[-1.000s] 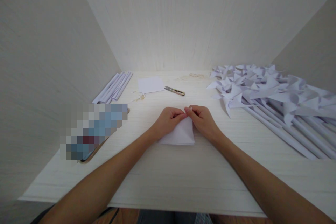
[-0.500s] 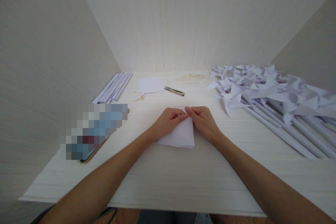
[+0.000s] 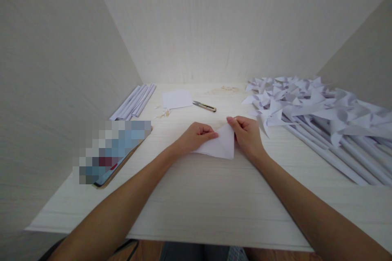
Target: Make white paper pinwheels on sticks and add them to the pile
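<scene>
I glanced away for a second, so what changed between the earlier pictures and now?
The right grip has moved rightward, widening its gap from the left grip, and the white paper shifted rightward too. Both keep hold. The cutting tool, rolled tubes and pinwheels stayed put.

Paper (image 3: 221,142) between your left hand (image 3: 198,136) and right hand (image 3: 247,133): white
Desk (image 3: 199,204) under your hands: off-white, faintly streaked
Cutting tool (image 3: 208,107) beyond them: gold, dark grey
Pinwheels (image 3: 338,121) right of your right hand: white
Rolled tubes (image 3: 131,104) beyond your left hand: white
</scene>
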`<action>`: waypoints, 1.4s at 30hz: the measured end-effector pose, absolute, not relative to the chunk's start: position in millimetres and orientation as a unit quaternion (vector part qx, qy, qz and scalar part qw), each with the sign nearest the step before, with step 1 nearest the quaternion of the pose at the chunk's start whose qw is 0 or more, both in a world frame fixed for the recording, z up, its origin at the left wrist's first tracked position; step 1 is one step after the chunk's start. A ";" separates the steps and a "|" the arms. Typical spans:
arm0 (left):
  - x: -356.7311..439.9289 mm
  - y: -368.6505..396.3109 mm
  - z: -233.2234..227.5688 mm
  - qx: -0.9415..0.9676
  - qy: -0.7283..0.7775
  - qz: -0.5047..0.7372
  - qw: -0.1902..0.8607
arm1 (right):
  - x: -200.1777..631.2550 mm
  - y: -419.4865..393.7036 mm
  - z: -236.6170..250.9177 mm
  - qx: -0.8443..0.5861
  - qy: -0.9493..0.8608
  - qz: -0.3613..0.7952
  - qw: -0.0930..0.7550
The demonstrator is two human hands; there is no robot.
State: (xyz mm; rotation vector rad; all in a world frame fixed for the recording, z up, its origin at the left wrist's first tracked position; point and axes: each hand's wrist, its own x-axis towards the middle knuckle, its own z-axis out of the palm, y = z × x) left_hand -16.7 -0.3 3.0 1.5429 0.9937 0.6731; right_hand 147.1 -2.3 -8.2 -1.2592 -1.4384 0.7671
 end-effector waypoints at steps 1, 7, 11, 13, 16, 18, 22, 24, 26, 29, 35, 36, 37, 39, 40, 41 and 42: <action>-17.9 -0.2 4.1 0.652 0.416 0.274 0.572 | 147.8 -2.1 -7.7 -0.524 -0.590 0.312 0.529; -28.9 6.0 6.1 0.590 0.467 0.296 0.588 | 152.5 0.4 -7.2 -0.533 -0.508 0.310 0.601; -35.3 15.5 1.0 0.484 0.515 0.458 0.539 | 148.2 0.8 -5.4 -0.512 -0.519 0.395 0.559; -38.4 19.8 -1.1 0.448 0.512 0.514 0.523 | 146.5 0.4 -4.4 -0.495 -0.540 0.456 0.505; -42.8 23.1 -2.7 0.441 0.503 0.537 0.515 | 147.7 -1.3 -2.2 -0.456 -0.591 0.538 0.391; -43.9 22.4 -3.4 0.479 0.498 0.510 0.513 | 149.1 -3.2 -0.2 -0.431 -0.620 0.568 0.326; -34.8 13.7 -3.8 0.599 0.488 0.414 0.482 | 145.7 -7.5 2.1 -0.414 -0.680 0.536 0.283; -26.0 8.1 -3.1 0.631 0.484 0.374 0.477 | 141.0 -9.3 1.5 -0.429 -0.712 0.470 0.298; -18.1 4.2 -2.4 0.620 0.484 0.385 0.482 | 136.4 -11.0 0.2 -0.444 -0.732 0.403 0.323; -11.7 2.1 -2.0 0.583 0.485 0.412 0.506 | 132.2 -13.2 -1.6 -0.468 -0.735 0.332 0.362; -2.7 -7.4 -3.3 0.566 0.445 0.413 0.558 | 131.6 -11.8 -2.7 -0.513 -0.710 0.258 0.408; -0.6 -10.1 -3.7 0.573 0.435 0.405 0.564 | 131.9 -10.8 -2.9 -0.522 -0.701 0.253 0.415; 1.3 -12.3 -4.0 0.573 0.434 0.401 0.569 | 132.1 -9.9 -3.0 -0.530 -0.691 0.249 0.423; 3.5 -15.0 -4.8 0.553 0.449 0.412 0.567 | 132.2 -8.6 -3.4 -0.540 -0.680 0.250 0.429; 3.6 -15.2 -5.1 0.541 0.460 0.426 0.561 | 132.0 -8.4 -3.6 -0.541 -0.681 0.252 0.424; 3.2 -14.9 -5.4 0.529 0.468 0.439 0.555 | 131.6 -8.5 -3.9 -0.539 -0.686 0.253 0.417; 2.5 -14.2 -5.5 0.522 0.471 0.449 0.551 | 131.1 -8.8 -4.1 -0.538 -0.692 0.252 0.410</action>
